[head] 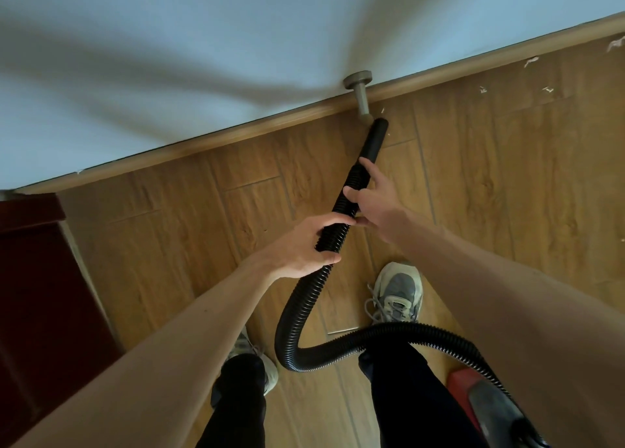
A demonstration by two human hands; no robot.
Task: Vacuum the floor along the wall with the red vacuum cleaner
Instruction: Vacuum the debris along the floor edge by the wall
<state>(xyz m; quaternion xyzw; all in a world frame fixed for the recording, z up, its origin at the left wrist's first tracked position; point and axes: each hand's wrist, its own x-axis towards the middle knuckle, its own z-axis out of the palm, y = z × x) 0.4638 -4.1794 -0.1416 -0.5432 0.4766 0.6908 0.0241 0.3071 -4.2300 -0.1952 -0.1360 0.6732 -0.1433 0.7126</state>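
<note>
A black ribbed vacuum hose (297, 315) runs from the red and grey vacuum body (487, 400) at the lower right, loops past my feet and rises to a smooth black nozzle (375, 139). The nozzle's tip is on the wooden floor (490, 177) beside the skirting board (236, 133), right by a grey door stopper (361, 95). My left hand (304, 244) grips the ribbed hose from the left. My right hand (370, 194) is further up the hose, fingers spread and mostly straight, touching it from the right.
White wall (203, 58) above the skirting. Small white scraps of debris (531, 61) lie on the floor along the wall to the right. A dark red door or panel (37, 278) stands at the left. My grey trainers (399, 292) stand on the floor near the hose loop.
</note>
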